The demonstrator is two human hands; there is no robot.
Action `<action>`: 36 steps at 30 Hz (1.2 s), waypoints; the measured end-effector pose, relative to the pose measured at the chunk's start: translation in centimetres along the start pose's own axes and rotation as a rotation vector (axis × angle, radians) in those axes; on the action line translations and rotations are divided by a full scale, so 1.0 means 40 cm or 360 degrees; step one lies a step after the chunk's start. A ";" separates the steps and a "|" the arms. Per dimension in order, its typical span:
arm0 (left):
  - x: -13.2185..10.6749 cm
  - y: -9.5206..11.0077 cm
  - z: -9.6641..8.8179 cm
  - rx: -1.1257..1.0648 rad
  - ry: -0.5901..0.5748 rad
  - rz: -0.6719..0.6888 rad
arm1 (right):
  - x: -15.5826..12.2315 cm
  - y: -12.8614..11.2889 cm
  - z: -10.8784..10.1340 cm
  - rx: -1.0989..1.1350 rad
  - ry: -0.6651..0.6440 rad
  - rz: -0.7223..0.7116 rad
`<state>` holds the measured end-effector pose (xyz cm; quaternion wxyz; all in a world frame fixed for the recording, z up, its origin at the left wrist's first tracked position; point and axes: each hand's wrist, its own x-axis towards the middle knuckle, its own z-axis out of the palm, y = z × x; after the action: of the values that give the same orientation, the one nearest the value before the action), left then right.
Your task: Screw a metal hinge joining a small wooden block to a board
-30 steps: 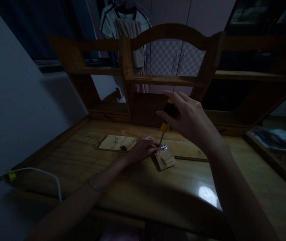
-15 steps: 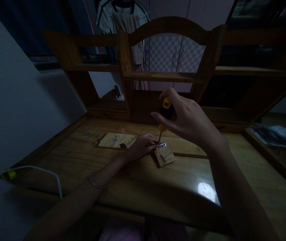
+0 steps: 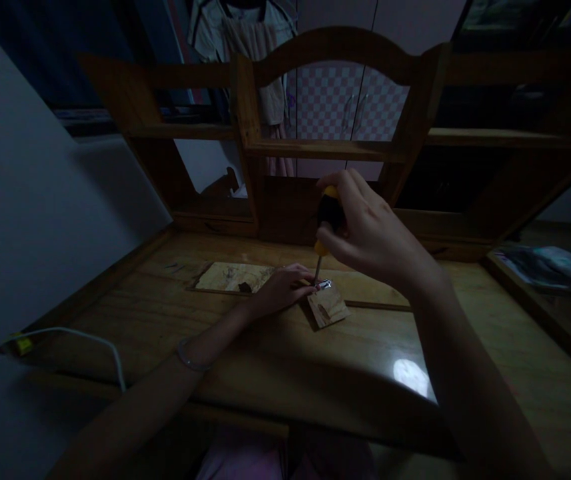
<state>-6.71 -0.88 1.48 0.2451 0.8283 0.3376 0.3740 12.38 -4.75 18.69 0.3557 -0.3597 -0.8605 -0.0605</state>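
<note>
My right hand (image 3: pixel 373 230) is wrapped round the yellow-and-black handle of a screwdriver (image 3: pixel 329 210), its shaft pointing down. The tip meets a small shiny metal fitting (image 3: pixel 325 284) at the upper edge of a small wooden block (image 3: pixel 329 307). My left hand (image 3: pixel 281 290) rests low beside it, thumb and fingertips pinched together at the fitting's left end and close to the screwdriver tip. What exactly lies between those fingertips is partly hidden. Behind the block, a long wooden board (image 3: pixel 230 276) with a torn, dark-stained surface lies across the desk, partly under my left hand.
A wooden shelf unit (image 3: pixel 325 150) stands along the back of the desk (image 3: pixel 265 363). At left, a white cable (image 3: pixel 83 335) runs over the desk edge near a yellow object (image 3: pixel 24 345). Plastic-wrapped items (image 3: pixel 555 263) lie beyond the raised right edge.
My right thumb has closed in against the screwdriver handle, and the hand has turned slightly. The left hand stays at the fitting. The whole view has shifted a little.
</note>
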 end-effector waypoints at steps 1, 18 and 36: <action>0.000 0.002 0.000 0.0010 0.0003 0.0006 | 0.001 0.001 0.001 -0.0013 0.0005 0.0000; -0.004 -0.008 0.005 0.0010 0.0056 0.0104 | 0.010 0.016 0.011 -0.0137 0.0051 -0.0035; -0.005 -0.001 0.003 0.0002 0.0013 0.0028 | 0.006 0.005 -0.001 -0.0085 -0.0024 -0.0031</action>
<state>-6.74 -1.00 1.29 0.2399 0.8299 0.3314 0.3793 12.42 -4.49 18.83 0.3388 -0.3612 -0.8647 -0.0842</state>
